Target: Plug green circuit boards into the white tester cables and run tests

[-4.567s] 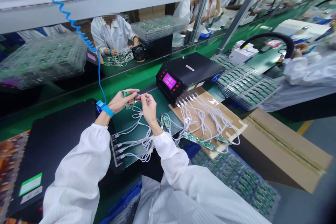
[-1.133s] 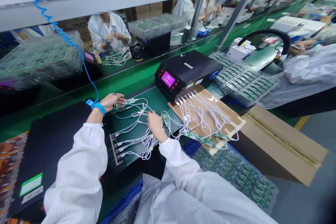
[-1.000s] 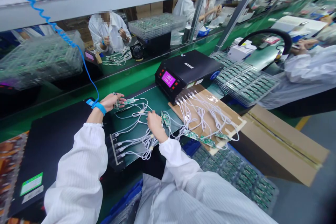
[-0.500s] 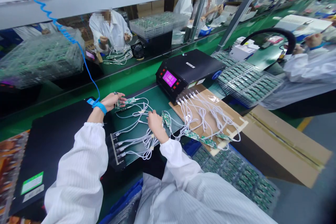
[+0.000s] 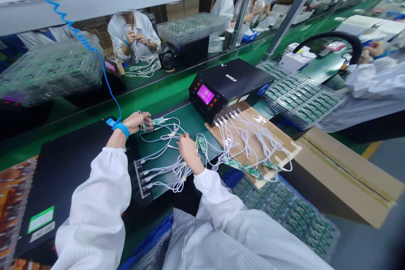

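Note:
My left hand [image 5: 134,122], with a blue wrist strap [image 5: 122,129], is closed around small green circuit boards [image 5: 143,121] standing on edge in its fingers. Just beyond its fingertips another circuit board [image 5: 158,121] has a white cable plugged into its right end. My right hand [image 5: 187,147] hovers over the bundled white cables [image 5: 180,173], its fingers curled together; what they pinch is hidden. Close to its right, green boards [image 5: 201,144] sit on the green bench [image 5: 193,120], wired to white cables.
A black tester [image 5: 230,86] with a lit purple screen feeds white cables over a cardboard sheet [image 5: 253,120]. To the left is a large black box [image 5: 72,177]. Trays of boards [image 5: 303,97] stand at right, others below the bench. Co-workers sit opposite and at right.
My hands keep almost the same places and grips. The view has shifted slightly. Across the bench, a co-worker's hands have come together and risen.

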Available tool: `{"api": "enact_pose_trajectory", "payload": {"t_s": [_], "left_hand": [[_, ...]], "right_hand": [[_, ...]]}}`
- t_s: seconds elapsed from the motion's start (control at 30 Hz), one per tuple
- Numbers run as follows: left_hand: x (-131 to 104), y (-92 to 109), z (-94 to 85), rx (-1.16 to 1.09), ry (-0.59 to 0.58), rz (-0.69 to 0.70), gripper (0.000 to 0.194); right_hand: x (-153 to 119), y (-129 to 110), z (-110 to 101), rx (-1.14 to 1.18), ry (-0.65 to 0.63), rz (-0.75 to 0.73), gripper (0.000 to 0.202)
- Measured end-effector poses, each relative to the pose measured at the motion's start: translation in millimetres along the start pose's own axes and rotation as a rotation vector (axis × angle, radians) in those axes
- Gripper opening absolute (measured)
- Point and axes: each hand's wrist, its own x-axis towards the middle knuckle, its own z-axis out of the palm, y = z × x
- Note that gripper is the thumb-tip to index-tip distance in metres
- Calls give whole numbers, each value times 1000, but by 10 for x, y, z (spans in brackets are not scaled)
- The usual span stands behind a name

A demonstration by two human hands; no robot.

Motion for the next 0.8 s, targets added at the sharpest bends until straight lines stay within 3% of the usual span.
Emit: {"api": "enact_pose_trajectory", "payload": {"t_s": [0.13,0.27,0.57,0.67,0.8], "left_hand": [[23,-9,-9,-7,-5,-12,7],[25,-11,-7,-15,-17,-19,8],[77,-37,-18,-24,-2,-26,24],[106,-49,-21,-26,0,-37,22],[114,-55,-11,-33,22,-34,21]], "right_hand": [[7,-2,-29,27,45,18,34],[27,15,-59,44,59,49,27],[1,326,-275,225,314,133,38],[-12,422,-368,195,286,104,33],[-2,381,-354,102,149,56,27]]}}
